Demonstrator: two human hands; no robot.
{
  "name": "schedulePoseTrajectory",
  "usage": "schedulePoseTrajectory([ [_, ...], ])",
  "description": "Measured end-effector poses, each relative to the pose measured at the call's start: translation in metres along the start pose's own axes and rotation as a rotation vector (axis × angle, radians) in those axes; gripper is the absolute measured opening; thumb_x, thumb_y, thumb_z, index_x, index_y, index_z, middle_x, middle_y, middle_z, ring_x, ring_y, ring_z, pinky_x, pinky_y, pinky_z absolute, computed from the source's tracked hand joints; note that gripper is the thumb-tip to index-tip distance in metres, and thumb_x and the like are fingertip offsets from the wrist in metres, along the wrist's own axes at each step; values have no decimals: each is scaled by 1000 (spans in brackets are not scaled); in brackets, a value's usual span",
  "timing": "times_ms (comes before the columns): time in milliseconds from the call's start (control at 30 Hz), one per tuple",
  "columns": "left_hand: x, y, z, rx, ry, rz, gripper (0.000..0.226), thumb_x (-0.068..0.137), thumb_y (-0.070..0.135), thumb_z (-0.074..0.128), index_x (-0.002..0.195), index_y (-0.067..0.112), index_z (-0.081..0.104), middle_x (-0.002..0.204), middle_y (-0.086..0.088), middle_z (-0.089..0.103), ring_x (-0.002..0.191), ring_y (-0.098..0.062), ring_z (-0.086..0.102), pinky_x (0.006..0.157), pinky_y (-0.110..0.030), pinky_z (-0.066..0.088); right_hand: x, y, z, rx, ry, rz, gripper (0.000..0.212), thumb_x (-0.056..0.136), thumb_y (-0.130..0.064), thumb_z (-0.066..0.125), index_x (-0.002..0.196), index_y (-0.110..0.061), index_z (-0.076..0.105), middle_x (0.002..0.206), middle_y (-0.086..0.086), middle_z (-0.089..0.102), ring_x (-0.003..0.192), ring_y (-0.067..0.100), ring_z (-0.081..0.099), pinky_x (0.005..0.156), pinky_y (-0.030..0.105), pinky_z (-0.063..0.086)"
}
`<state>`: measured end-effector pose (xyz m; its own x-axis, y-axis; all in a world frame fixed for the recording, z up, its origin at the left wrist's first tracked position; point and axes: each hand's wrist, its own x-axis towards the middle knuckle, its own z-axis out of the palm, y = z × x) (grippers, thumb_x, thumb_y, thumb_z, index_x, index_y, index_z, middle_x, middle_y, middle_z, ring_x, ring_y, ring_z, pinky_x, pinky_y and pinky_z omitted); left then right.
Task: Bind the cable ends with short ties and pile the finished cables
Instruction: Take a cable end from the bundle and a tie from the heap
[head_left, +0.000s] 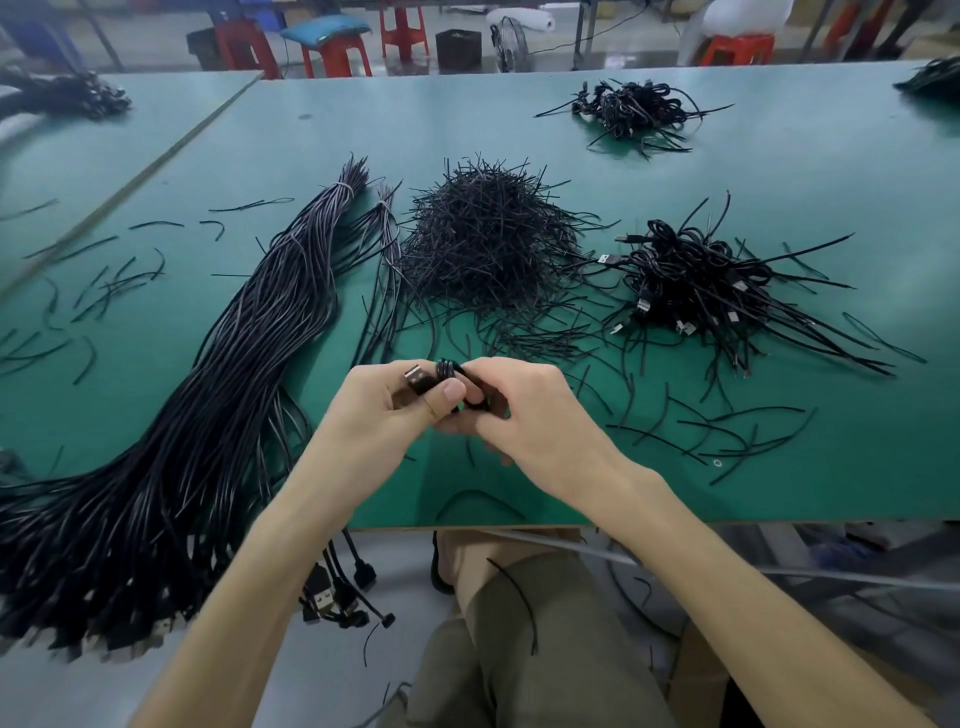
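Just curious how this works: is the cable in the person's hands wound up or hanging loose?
Wound up. The cable shows as small black loops gripped between left hand and right hand, its USB plug sticking out.

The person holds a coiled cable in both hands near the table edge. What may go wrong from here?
1. Only the left hand and right hand keep the coiled cable wound; a loosened grip could let it spring open.
2. The work happens near the table edge, so ties might drop, like the strand on the lap.
3. The cable bundle overhangs that edge and could slide off.
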<state>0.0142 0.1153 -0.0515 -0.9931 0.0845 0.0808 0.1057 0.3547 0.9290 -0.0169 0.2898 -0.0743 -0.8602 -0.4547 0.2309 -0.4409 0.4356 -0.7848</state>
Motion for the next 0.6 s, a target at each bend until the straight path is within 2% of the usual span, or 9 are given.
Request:
schedulePoseTrajectory([
  [67, 0, -3, -2, -13, 25, -40, 8, 86, 30, 77, 85, 23, 80, 79, -8, 75, 74, -16, 63, 69, -40, 51, -2, 1, -1, 6, -64, 37, 19, 90, -5, 61, 101, -20, 66, 91, -6, 65, 78, 5, 62, 64, 23, 48],
  [133, -1, -6, -4, -20, 78, -80, 23, 76, 39, 80, 83, 17, 80, 73, -10, 75, 69, -19, 65, 68, -41, 52, -3, 0, -1, -14, -98, 41, 27, 92, 2, 54, 107, -17, 65, 99, -4, 64, 90, 10, 68, 76, 38, 55],
  [200, 0, -9, -4, 6, 106, -115, 18, 78, 35, 83, 80, 17, 79, 69, -6, 75, 66, -19, 70, 68, -42, 55, -4, -1, 1, -75, -113, 19, 34, 91, 11, 47, 109, -15, 62, 101, -4, 60, 92, 7, 67, 82, 44, 54],
  [267, 1, -11, -3, 55, 125, -139, 11, 82, 28, 84, 81, 19, 78, 68, -3, 75, 70, -28, 73, 72, -48, 58, -3, -2, 4, -185, -112, -11, 39, 89, 16, 42, 109, -14, 57, 102, -2, 56, 89, 12, 62, 80, 46, 52],
  [333, 2, -12, 0, 92, 150, -147, 11, 83, 25, 83, 82, 18, 76, 67, 0, 75, 71, -27, 73, 75, -52, 60, -3, -2, 7, -281, -114, -32, 40, 86, 18, 41, 108, -14, 52, 100, -1, 51, 83, 19, 53, 74, 44, 49],
  [400, 1, -14, 2, 110, 189, -160, 17, 82, 25, 85, 85, 17, 70, 67, 2, 75, 66, -20, 74, 76, -53, 60, -4, -3, 9, -337, -122, -60, 40, 84, 19, 42, 107, -14, 48, 98, -2, 47, 79, 15, 41, 67, 37, 43],
  [467, -1, -13, 2, 100, 235, -179, 30, 79, 22, 87, 90, 15, 61, 68, 1, 75, 60, -17, 73, 74, -52, 61, -5, -3, 9, -386, -134, -70, 39, 84, 17, 42, 106, -14, 45, 97, -3, 46, 77, 13, 33, 65, 35, 40],
  [533, -1, -12, 0, 66, 234, -182, 33, 79, 18, 87, 92, 12, 58, 69, -2, 73, 57, -19, 71, 71, -49, 62, -7, -4, 10, -438, -147, -52, 35, 87, 14, 43, 108, -14, 43, 98, -2, 46, 79, 15, 36, 68, 39, 44],
  [600, -1, -11, -3, 24, 196, -164, 28, 80, 13, 86, 94, 9, 62, 69, -7, 73, 59, -21, 72, 68, -43, 61, -10, -5, 13, -502, -175, -47, 36, 89, 11, 43, 115, -13, 42, 105, 1, 49, 91, 21, 45, 73, 43, 48],
])
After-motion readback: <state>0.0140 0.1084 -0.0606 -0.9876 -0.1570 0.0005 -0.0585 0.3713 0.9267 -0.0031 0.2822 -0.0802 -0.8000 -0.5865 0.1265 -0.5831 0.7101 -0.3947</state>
